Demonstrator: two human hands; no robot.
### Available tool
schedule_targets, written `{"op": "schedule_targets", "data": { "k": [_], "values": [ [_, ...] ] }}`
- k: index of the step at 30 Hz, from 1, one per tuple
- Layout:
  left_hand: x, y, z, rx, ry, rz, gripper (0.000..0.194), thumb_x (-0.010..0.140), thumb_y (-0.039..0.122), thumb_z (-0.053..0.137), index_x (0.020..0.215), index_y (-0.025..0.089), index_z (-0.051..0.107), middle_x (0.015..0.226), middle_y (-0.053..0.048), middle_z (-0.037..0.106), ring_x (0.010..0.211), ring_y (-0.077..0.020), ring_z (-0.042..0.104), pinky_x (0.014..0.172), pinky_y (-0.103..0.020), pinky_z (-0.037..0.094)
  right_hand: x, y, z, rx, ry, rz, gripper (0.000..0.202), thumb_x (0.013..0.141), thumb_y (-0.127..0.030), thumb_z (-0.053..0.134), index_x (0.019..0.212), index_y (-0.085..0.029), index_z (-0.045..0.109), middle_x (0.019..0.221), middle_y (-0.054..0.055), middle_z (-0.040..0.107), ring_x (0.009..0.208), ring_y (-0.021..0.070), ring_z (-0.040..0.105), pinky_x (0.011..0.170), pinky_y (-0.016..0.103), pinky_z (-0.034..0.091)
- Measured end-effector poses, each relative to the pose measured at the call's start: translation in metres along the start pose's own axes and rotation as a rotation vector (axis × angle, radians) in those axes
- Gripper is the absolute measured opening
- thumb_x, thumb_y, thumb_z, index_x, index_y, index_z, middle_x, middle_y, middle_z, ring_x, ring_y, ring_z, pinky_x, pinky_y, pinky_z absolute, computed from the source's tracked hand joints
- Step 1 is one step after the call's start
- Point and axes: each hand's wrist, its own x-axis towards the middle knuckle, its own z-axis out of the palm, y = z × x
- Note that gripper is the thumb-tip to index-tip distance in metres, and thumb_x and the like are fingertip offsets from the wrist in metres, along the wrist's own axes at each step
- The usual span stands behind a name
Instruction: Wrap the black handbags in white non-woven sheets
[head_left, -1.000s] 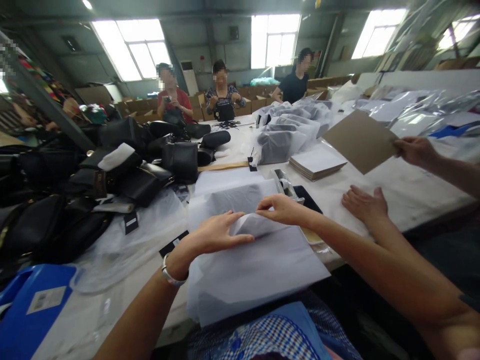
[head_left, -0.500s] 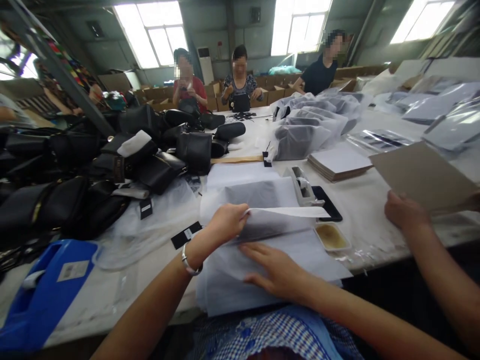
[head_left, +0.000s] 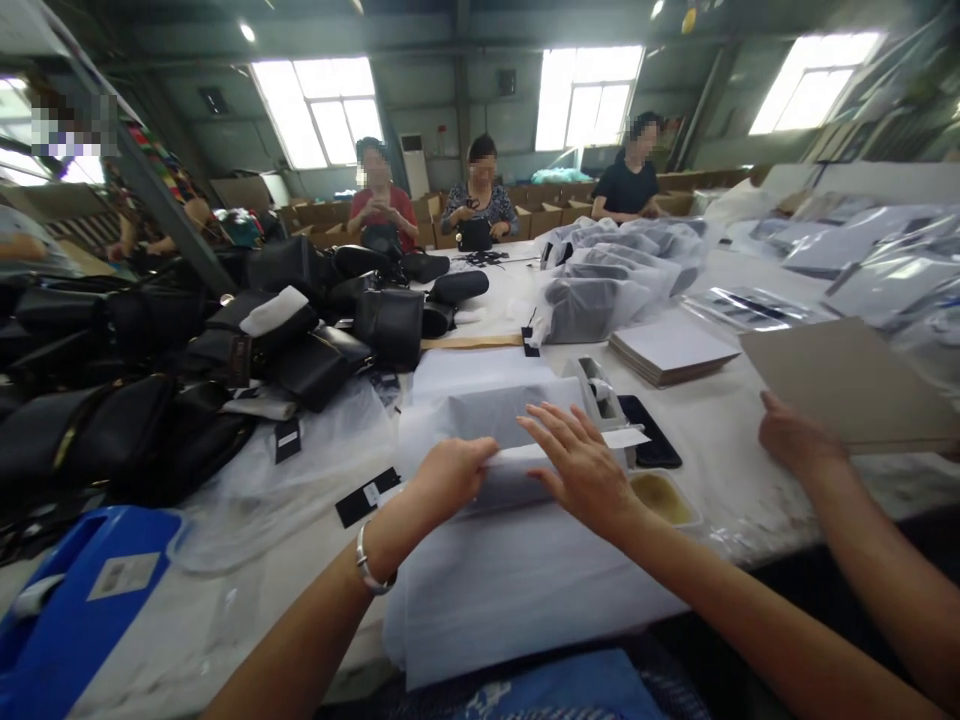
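Observation:
White tissue paper (head_left: pixel 517 590) lies in sheets on the table in front of me. A folded edge of it runs as a pale strip across a grey sheet-like piece (head_left: pixel 495 412) showing beneath thin paper. My left hand (head_left: pixel 457 475), with a silver bangle at the wrist, pinches the left end of this fold. My right hand (head_left: pixel 574 465) is over the fold's right part, fingers spread and nothing held in them. Just right of it sit a shallow dish of yellowish stuff (head_left: pixel 664 497), a dark phone (head_left: pixel 651 432) and a grey tape dispenser (head_left: pixel 600 390).
Black bags (head_left: pixel 300 350) are heaped at the left, with a blue plastic tool (head_left: pixel 90 600) in front. A stack of boards (head_left: pixel 671 345) and plastic-wrapped bags (head_left: pixel 592 290) stand at the right. A co-worker's hand (head_left: pixel 799 435) holds a grey board (head_left: pixel 855 385). Several people work across the table.
My right hand has lifted from the lower paper and moved up to the fold, fingers spread. My left hand keeps its pinch. The view has tilted up slightly.

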Motion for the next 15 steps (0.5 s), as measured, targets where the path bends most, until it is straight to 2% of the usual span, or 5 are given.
{"op": "schedule_targets", "data": {
  "k": [3, 5, 7, 12, 15],
  "values": [
    [-0.003, -0.001, 0.004, -0.025, 0.009, 0.052, 0.028, 0.084, 0.007, 0.052, 0.104, 0.023, 0.061, 0.105, -0.003, 0.073, 0.094, -0.0215, 0.070, 0.077, -0.027, 0.050, 0.010, 0.017, 0.008, 0.005, -0.150, -0.001, 0.038, 0.080, -0.005, 0.062, 0.114, -0.021, 0.065, 0.129, 0.007, 0.065, 0.125, 0.0279, 0.055, 0.118, 0.055, 0.023],
    [-0.006, -0.002, 0.006, -0.042, 0.007, 0.077, 0.032, 0.081, 0.004, 0.052, 0.106, 0.023, 0.060, 0.122, -0.004, 0.069, 0.103, -0.0220, 0.069, 0.082, -0.028, 0.051, 0.013, 0.024, 0.011, 0.032, -0.237, -0.014, 0.031, 0.074, -0.001, 0.059, 0.095, -0.022, 0.068, 0.124, 0.005, 0.068, 0.120, 0.0253, 0.059, 0.118, 0.053, 0.022],
    [-0.009, -0.003, 0.008, -0.048, 0.007, 0.072, 0.034, 0.080, 0.004, 0.052, 0.107, 0.023, 0.059, 0.133, -0.004, 0.063, 0.107, -0.0227, 0.067, 0.085, -0.029, 0.051, 0.015, 0.029, 0.012, 0.057, -0.290, -0.005, 0.032, 0.071, 0.000, 0.057, 0.091, -0.022, 0.068, 0.124, 0.004, 0.068, 0.117, 0.0226, 0.060, 0.118, 0.048, 0.024],
    [-0.014, -0.005, 0.010, 0.007, 0.022, -0.080, 0.034, 0.081, 0.009, 0.053, 0.111, 0.024, 0.058, 0.101, -0.003, 0.074, 0.093, -0.0249, 0.071, 0.075, -0.031, 0.052, 0.017, 0.039, 0.014, 0.044, -0.346, 0.113, 0.033, 0.075, -0.006, 0.056, 0.100, -0.024, 0.067, 0.111, 0.002, 0.073, 0.102, 0.0220, 0.066, 0.092, 0.033, 0.047],
    [-0.010, -0.006, 0.006, 0.052, 0.041, -0.159, 0.030, 0.084, 0.012, 0.052, 0.110, 0.025, 0.058, 0.091, -0.003, 0.075, 0.088, -0.0252, 0.072, 0.072, -0.031, 0.050, 0.021, 0.043, 0.016, 0.017, -0.367, 0.168, 0.030, 0.077, -0.008, 0.057, 0.099, -0.027, 0.068, 0.101, 0.000, 0.074, 0.095, 0.0218, 0.068, 0.078, 0.029, 0.046]
  ]
}}
